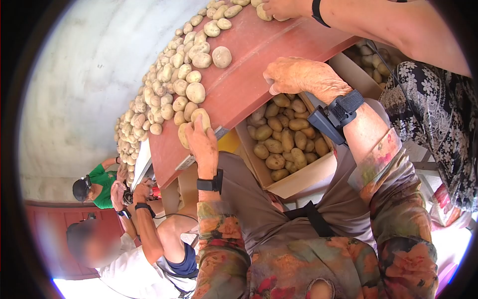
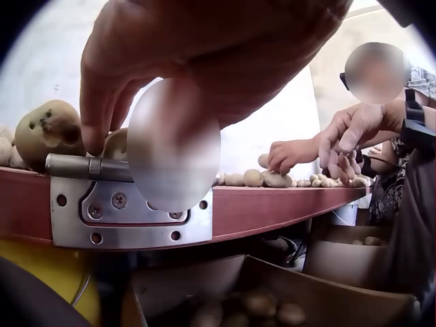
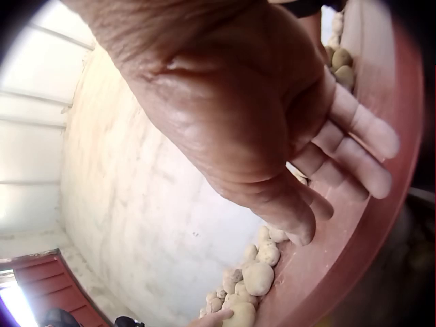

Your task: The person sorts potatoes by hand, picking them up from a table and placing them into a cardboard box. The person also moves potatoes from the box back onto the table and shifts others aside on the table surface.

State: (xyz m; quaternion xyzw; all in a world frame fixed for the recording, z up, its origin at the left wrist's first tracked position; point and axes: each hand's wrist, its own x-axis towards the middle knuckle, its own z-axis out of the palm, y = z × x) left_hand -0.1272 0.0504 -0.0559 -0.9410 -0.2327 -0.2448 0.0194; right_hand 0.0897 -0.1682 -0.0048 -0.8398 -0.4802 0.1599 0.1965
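At the red tabletop's edge, my left hand (image 1: 203,149) holds a pale potato (image 1: 201,117) under its fingers. In the left wrist view the fingers (image 2: 102,102) bend down round a partly hidden potato (image 2: 117,143); a blurred patch covers the thumb side. Beside them sits a larger potato (image 2: 49,135) with dark spots. My right hand (image 1: 303,77) hovers at the table edge, above a cardboard box of potatoes (image 1: 286,137). Nothing is in its grasp; the right wrist view shows its fingers (image 3: 361,153) loosely extended.
A long heap of potatoes (image 1: 169,84) lines the far side of the red table (image 1: 239,74) along a pale wall. A metal hinge (image 2: 129,211) is on the table edge. Other people work at both sides; one person's hand (image 1: 284,7) touches potatoes. Another box (image 1: 351,74) stands at right.
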